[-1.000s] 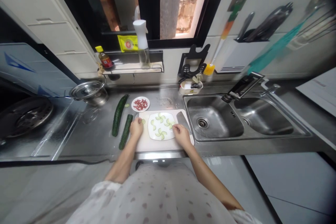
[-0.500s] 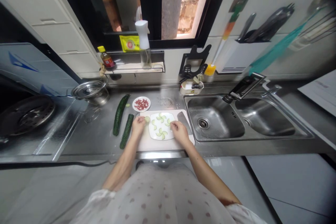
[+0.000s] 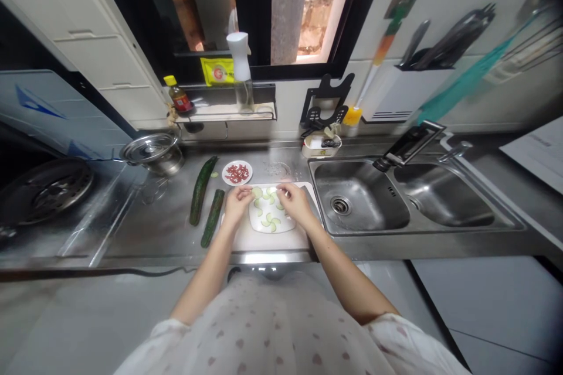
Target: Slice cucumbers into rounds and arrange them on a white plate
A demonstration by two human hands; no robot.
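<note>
My left hand is closed in a pinch over the upper left of a white plate, holding a thin pale cucumber slice. Across the plate, my right hand has its fingertips pressed together near the upper right rim; whatever is in them is too small to make out. Curved cucumber slices lie on the plate in pinwheel-like groups. The plate rests on a light cutting board. A wide knife blade lies on the board's right side, partly covered by my right hand.
Two dark green cucumbers, a longer one and a shorter one, lie left of the board. Behind it sits a small plate of chopped red pieces. A double sink is at the right, a lidded steel pot at the left.
My right hand has moved up and left along the plate's right side. My left hand has shifted slightly up and inward, bringing the cucumber slice over the plate's upper left corner.
</note>
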